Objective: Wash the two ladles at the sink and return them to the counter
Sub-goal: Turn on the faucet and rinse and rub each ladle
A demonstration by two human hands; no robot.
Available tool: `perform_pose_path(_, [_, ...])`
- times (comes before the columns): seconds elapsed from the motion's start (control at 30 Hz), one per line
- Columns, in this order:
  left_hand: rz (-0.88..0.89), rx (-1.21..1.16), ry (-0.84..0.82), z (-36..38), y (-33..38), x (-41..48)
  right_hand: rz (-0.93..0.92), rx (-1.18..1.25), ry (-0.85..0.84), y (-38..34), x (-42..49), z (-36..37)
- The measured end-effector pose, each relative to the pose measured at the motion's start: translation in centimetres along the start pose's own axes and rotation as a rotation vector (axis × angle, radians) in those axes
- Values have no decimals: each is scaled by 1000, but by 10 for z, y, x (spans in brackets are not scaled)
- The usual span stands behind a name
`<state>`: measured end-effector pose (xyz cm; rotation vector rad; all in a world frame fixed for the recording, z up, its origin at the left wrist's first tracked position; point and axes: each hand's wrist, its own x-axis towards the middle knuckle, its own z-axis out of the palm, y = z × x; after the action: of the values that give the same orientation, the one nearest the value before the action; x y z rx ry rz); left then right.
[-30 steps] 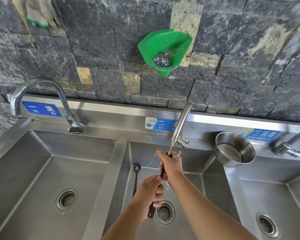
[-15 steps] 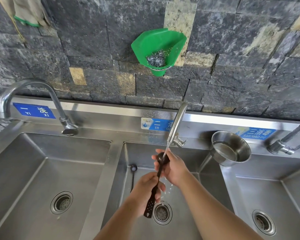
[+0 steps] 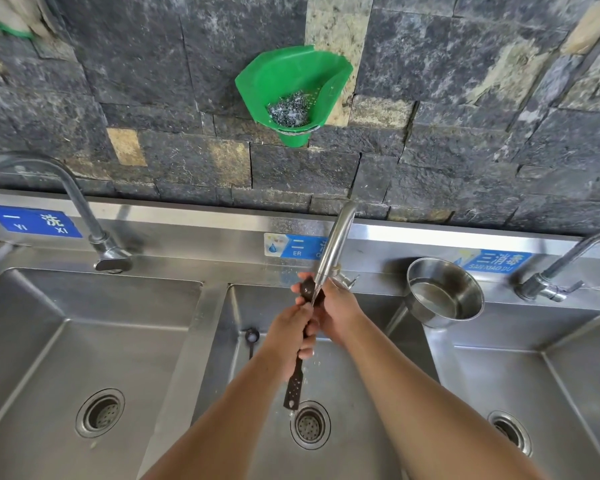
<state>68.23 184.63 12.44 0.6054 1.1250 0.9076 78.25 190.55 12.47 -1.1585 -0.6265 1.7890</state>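
We see a brushed steel sink (image 3: 207, 306) with a dull sheen, and a polished metal faucet (image 3: 336, 237). The bowl (image 3: 426, 311) is glossy steel. Our ladle (image 3: 294, 386) looks dark and matt. On the rough stone wall (image 3: 153, 81), a smooth green plastic holder (image 3: 281, 74) carries a wiry metal scourer (image 3: 289, 110).

I see a commercial kitchen's washing-up station: three steel sink basins (image 3: 208, 299) in a row, each with a tap (image 3: 73, 192) and a blue wash-stage label (image 3: 32, 221).

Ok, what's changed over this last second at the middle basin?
The left hand slid up the ladle toward its bowl, meeting the right hand, which still cups the bowl under the tap. The second ladle in the basin and the steel bowl stayed put.
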Motion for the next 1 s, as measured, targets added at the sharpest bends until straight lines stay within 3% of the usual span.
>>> perform_pose_path(0.1, [-18,29,50,-1,-2,1,-13,-12,-13,2,2,6])
perform_pose_path(0.47, [52,91,-55,-32,-58,-38,-51,9,41,-19,15,3])
perform_pose_path(0.7, [116,103,-11,-18,-23,-20,0,-99,24,6,-2,5])
perform_pose_path(1.0, [-12,104,25,2,-10,-12,-11,-33,34,9,-3,-1])
